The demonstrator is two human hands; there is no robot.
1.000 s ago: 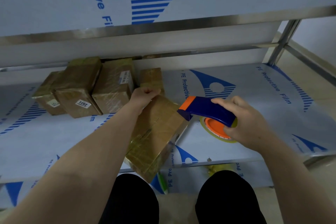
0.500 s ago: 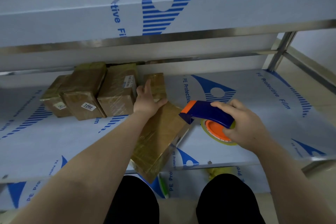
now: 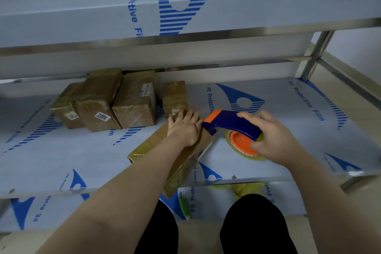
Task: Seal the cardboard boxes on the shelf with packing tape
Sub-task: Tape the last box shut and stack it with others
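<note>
My left hand (image 3: pixel 184 128) lies flat on the far end of the taped box (image 3: pixel 148 147), fingers straight. The box sits slanted on the shelf (image 3: pixel 61 161), near corner overhanging the front edge. My right hand (image 3: pixel 272 138) grips the tape dispenser (image 3: pixel 233 122) — its nose just beside my left hand. More taped boxes (image 3: pixel 134 105) stand behind.

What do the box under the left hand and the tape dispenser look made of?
The box: brown cardboard, glossy and yellowish where clear tape seems to wrap it. The tape dispenser: smooth plastic, probably, blue with orange parts, showing an even sheen.
</note>
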